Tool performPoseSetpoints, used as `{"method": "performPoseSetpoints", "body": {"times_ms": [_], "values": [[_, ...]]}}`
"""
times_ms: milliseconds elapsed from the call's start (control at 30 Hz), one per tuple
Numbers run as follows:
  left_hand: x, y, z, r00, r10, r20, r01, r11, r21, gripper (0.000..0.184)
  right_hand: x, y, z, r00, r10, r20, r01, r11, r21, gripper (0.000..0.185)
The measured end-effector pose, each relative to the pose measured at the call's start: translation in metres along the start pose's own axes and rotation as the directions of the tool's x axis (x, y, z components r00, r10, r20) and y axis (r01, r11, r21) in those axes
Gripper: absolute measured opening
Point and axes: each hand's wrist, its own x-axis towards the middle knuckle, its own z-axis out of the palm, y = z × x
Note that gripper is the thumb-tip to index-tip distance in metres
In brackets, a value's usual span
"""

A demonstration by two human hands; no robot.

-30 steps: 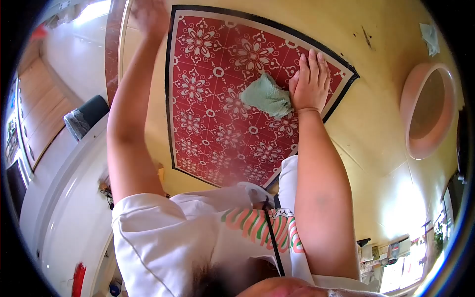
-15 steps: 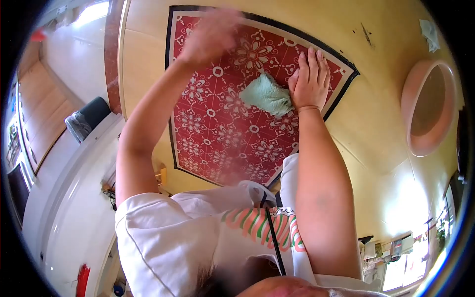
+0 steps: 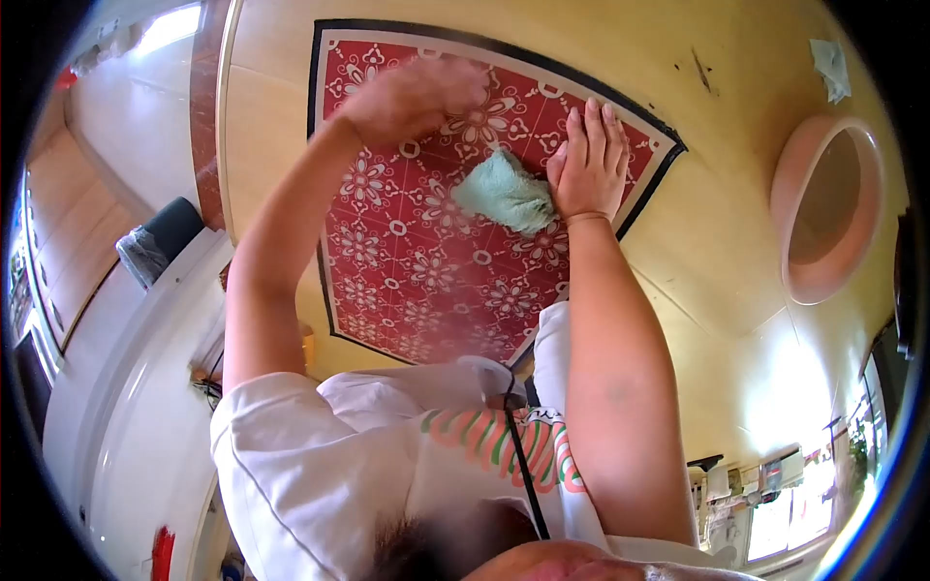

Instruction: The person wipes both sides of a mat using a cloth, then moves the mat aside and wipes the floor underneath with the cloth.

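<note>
My right hand [image 3: 592,167] lies flat on a red mat [image 3: 387,276] with white flower patterns and a dark border, fingers stretched out. Beside its thumb and wrist sits a crumpled pale green cloth [image 3: 506,193]; whether hand and cloth touch is hard to tell. Over the upper left part of the mat is my left hand [image 3: 417,100]. Motion smears its fingers, and I cannot make out anything in them.
A pink basin [image 3: 787,218] stands on the yellowish floor [image 3: 697,232] at the right. Above it lies a white tissue-like scrap [image 3: 830,70]. Dark marks [image 3: 701,71] show on the floor beyond the mat. White furniture [image 3: 145,387] runs along the left.
My left hand has swung down and slightly right over the mat, its fingers turning toward the right. My right hand and the cloth keep their places on the mat; the view has shifted slightly.
</note>
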Motion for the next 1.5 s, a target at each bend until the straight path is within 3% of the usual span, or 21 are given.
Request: {"method": "performPoseSetpoints", "body": {"times_ms": [67, 167, 233, 267, 300, 433, 467, 533, 600, 667, 700, 767, 900, 967, 1033, 1133, 1233, 1300, 1367, 1433, 1500], "values": [[-0.021, -0.055, 0.004, 0.868, -0.406, -0.285, 0.471, 0.854, 0.22, 0.052, 0.002, 0.001, 0.001, 1.0, -0.003, -0.014, 0.003, 1.0, 0.001, 0.051], [-0.088, -0.187, 0.008, 0.306, -0.598, -0.74, 0.95, 0.147, 0.275, 0.049, 0.003, 0.0, -0.001, 1.0, 0.003, 0.007, -0.002, 1.0, -0.02, 0.051], [-0.042, -0.128, -0.01, 0.322, -0.301, -0.898, 0.87, 0.469, 0.154, 0.046, 0.006, 0.001, 0.001, 1.0, 0.003, -0.001, -0.003, 1.0, -0.017, 0.051], [-0.002, -0.052, -0.037, 0.638, -0.65, -0.413, 0.754, 0.417, 0.508, 0.045, 0.005, 0.0, -0.001, 1.0, 0.007, 0.012, -0.007, 1.0, -0.016, 0.051], [0.026, 0.003, -0.058, 0.538, -0.809, 0.237, 0.458, 0.516, 0.724, 0.045, 0.003, -0.001, -0.003, 1.0, 0.012, 0.026, -0.011, 1.0, -0.015, 0.052], [-0.031, -0.03, -0.006, 0.98, -0.147, 0.135, 0.126, 0.98, 0.152, 0.05, 0.002, 0.0, 0.001, 1.0, 0.0, 0.001, 0.0, 1.0, -0.031, 0.051], [-0.052, -0.067, -0.01, 0.952, -0.272, -0.139, 0.301, 0.911, 0.283, 0.053, 0.006, 0.002, 0.004, 1.0, 0.0, -0.014, 0.0, 1.0, -0.014, 0.051], [-0.119, -0.187, -0.001, 0.544, -0.593, -0.594, 0.812, 0.551, 0.193, 0.057, 0.002, 0.001, 0.003, 1.0, 0.012, -0.018, -0.012, 1.0, 0.013, 0.05], [-0.127, -0.189, -0.014, 0.119, -0.647, -0.753, 0.98, 0.196, -0.014, 0.067, 0.001, -0.001, -0.003, 1.0, 0.008, 0.005, -0.008, 1.0, 0.0, 0.051], [-0.06, -0.105, -0.054, 0.098, -0.508, -0.856, 0.915, 0.384, -0.123, 0.069, 0.006, 0.0, 0.0, 1.0, 0.001, -0.005, -0.001, 1.0, -0.003, 0.051], [-0.054, -0.087, -0.039, 0.381, -0.306, -0.872, 0.761, 0.64, 0.108, 0.055, 0.004, -0.001, -0.001, 1.0, 0.002, -0.001, -0.002, 1.0, -0.004, 0.051], [-0.053, -0.046, -0.012, 0.709, -0.352, -0.611, 0.554, 0.814, 0.174, 0.057, 0.004, 0.001, 0.001, 1.0, 0.002, -0.013, -0.002, 1.0, -0.013, 0.05], [-0.107, -0.089, -0.015, 0.966, -0.207, -0.155, 0.246, 0.922, 0.298, 0.059, 0.006, 0.001, 0.006, 0.997, -0.032, -0.076, 0.031, 0.999, -0.014, 0.046], [-0.134, -0.155, -0.011, 0.335, -0.815, -0.472, 0.801, 0.511, -0.313, 0.062, 0.003, 0.0, 0.004, 0.997, -0.026, -0.077, 0.024, 1.0, -0.018, 0.045], [-0.11, -0.126, -0.038, 0.11, -0.562, -0.82, 0.986, 0.169, 0.017, 0.07, 0.004, 0.0, 0.001, 0.998, -0.027, -0.065, 0.026, 0.999, -0.027, 0.045], [-0.081, -0.081, -0.023, 0.489, -0.396, -0.777, 0.797, 0.564, 0.213, 0.067, 0.004, 0.0, 0.002, 0.998, -0.028, -0.061, 0.027, 0.999, -0.02, 0.047], [-0.072, 0.0, 0.001, 0.975, -0.206, -0.088, 0.222, 0.942, 0.253, 0.059, 0.003, 0.001, 0.006, 0.996, -0.03, -0.079, 0.028, 0.999, -0.02, 0.047], [-0.093, -0.003, 0.007, 0.938, -0.106, 0.329, 0.022, 0.968, 0.249, 0.058, 0.008, -0.001, 0.0, 0.997, -0.032, -0.077, 0.033, 0.999, 0.005, 0.045], [-0.151, -0.072, 0.01, 0.834, -0.417, -0.362, 0.529, 0.791, 0.307, 0.043, 0.005, 0.0, 0.001, 0.996, -0.034, -0.088, 0.034, 0.999, 0.008, 0.044], [-0.18, -0.114, 0.015, 0.32, -0.875, -0.364, 0.917, 0.382, -0.113, 0.04, 0.004, -0.001, 0.0, 0.997, -0.035, -0.074, 0.034, 0.999, -0.018, 0.042], [-0.15, -0.099, 0.002, 0.425, -0.671, -0.607, 0.853, 0.521, 0.021, 0.041, 0.005, -0.001, 0.003, 0.995, -0.036, -0.092, 0.034, 0.999, -0.022, 0.042]]}}
